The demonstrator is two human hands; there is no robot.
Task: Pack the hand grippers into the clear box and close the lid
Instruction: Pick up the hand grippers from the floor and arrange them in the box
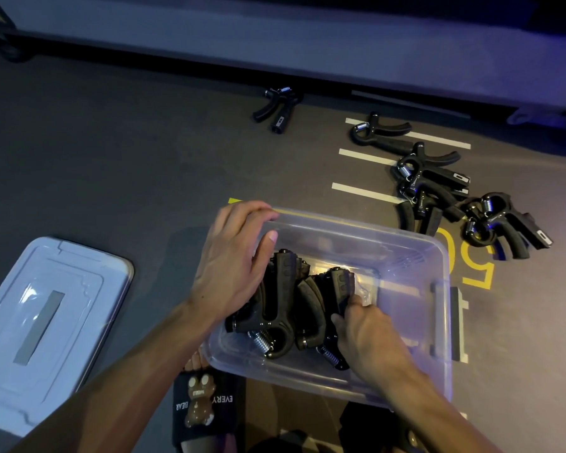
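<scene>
I'm mid-packing — my right hand (366,335) grips a hand gripper (334,295) inside the clear box (415,256) at lower centre, while my left hand (232,266) rests relaxed on the far rim. Next I judge: fetch the loose grippers (445,191) at right, then the lid (46,322) at lower left.

Black grippers, clear plastic, grey floor

The hand grippers (294,308) in the clear box (438,256) were black with silver springs, as were the loose ones (438,188) at right. The lid (46,322), lower left, was translucent with a grey strip. The floor (111,158) was dark grey, marked with white stripes and yellow figures (partly hidden). A black slipper (203,403) bore a brown bear.
</scene>
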